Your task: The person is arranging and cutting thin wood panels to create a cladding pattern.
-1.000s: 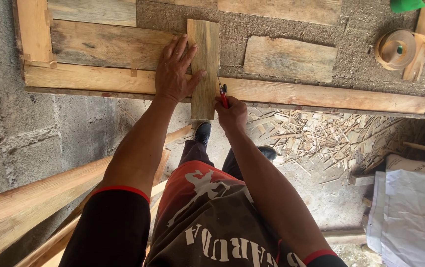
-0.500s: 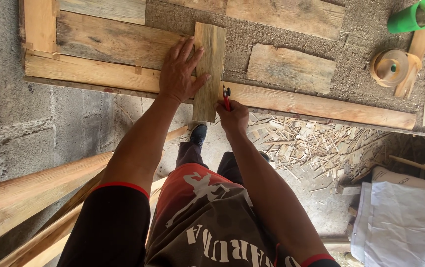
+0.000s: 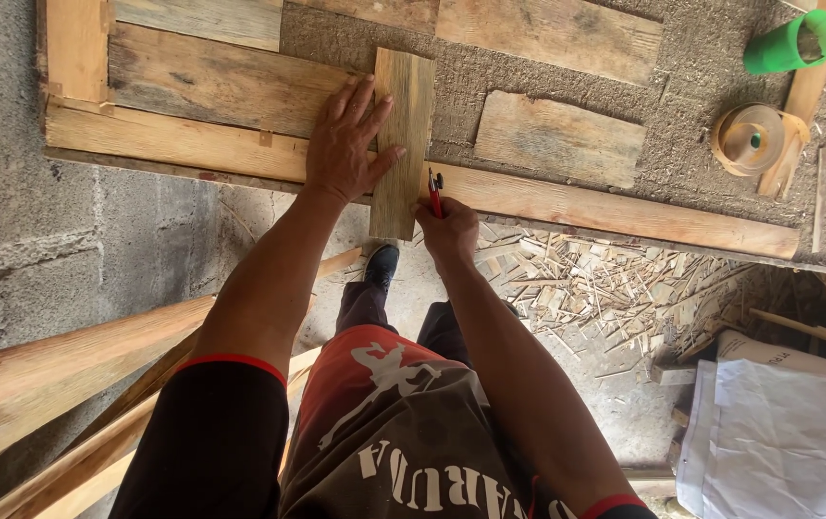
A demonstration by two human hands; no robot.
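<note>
- Head view: we press our left hand [image 3: 345, 144] flat, fingers spread, on a short upright wooden board [image 3: 401, 144] that lies across a long plank [image 3: 624, 210].
- Our right hand [image 3: 446, 231], fingers closed, pinches a red pencil [image 3: 435, 192] at the board's right edge.
- A green cup [image 3: 788, 43] and a tape roll [image 3: 749, 137] sit well apart, on the right.

Counted: two hands [image 3: 350, 144] [image 3: 448, 229], one red pencil [image 3: 435, 192], one short upright plank [image 3: 403, 135], one green cup [image 3: 789, 43], one tape roll [image 3: 749, 139], one white sack [image 3: 788, 432].
</note>
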